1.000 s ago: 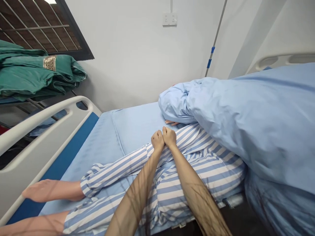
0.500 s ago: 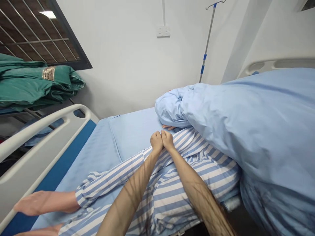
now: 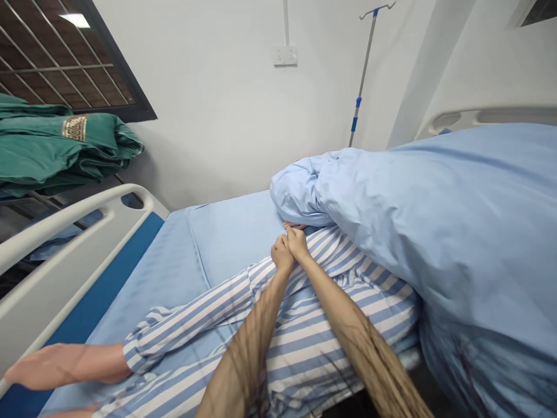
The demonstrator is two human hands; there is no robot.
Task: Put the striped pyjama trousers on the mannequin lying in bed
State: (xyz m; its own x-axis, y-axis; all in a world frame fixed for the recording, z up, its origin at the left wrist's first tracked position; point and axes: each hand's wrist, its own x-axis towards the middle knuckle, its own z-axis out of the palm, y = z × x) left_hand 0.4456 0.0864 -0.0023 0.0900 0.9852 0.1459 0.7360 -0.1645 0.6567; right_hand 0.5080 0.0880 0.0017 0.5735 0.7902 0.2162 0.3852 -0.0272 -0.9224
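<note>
Resting on the striped trousers [image 3: 311,342], which run toward 8 o'clock, your left hand [image 3: 282,253] and right hand [image 3: 297,244] are touching fists. Can't tell if cloth's gripped. Aim for even pressure.

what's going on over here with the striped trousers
Someone's left hand and right hand, both curled shut, are side by side over the far leg of the striped trousers, worn by a figure lying on a bed. Whether they grip the fabric is hidden. A blue quilt hides most of the figure above the trousers, and a bare foot lies at the footboard.
</note>
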